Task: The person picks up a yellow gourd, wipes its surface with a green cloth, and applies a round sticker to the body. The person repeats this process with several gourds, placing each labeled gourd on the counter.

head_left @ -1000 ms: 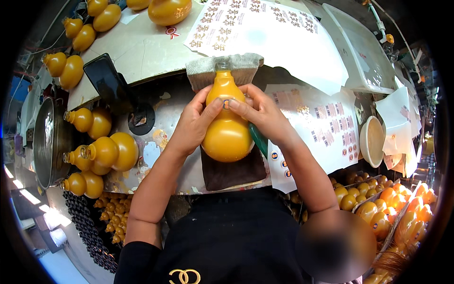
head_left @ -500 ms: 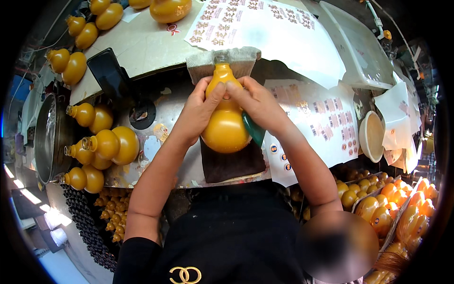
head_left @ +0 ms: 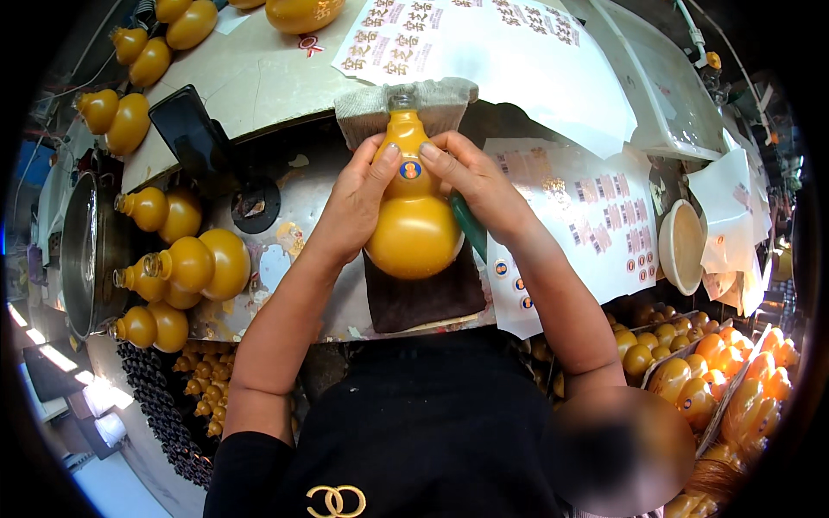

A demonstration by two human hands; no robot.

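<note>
A glossy yellow gourd-shaped bottle (head_left: 413, 240) lies with its clear glass neck pointing away from me. My left hand (head_left: 366, 188) wraps its left side, the thumb on the upper bulb. From the other side my right hand (head_left: 477, 183) grips it, thumb likewise near the waist. Between the thumbs, a small round blue-and-orange sticker (head_left: 410, 170) sits on the upper bulb. A flat green piece (head_left: 468, 226) juts out from under my right hand; how it is held is hidden. Grey cloth (head_left: 358, 112) lies beneath the neck, and dark cloth (head_left: 423, 304) under the base.
Several yellow gourd bottles (head_left: 223, 263) stand at the left beside a metal pan (head_left: 85, 259). A phone (head_left: 188, 129) on a stand is behind them. Sticker sheets (head_left: 596, 194) lie at the right, near a pale bowl (head_left: 680, 246). Crates of bottles (head_left: 691, 388) sit lower right.
My thumbs have drawn apart from over the upper bulb, uncovering the round sticker. Both hands still grip the bottle.
</note>
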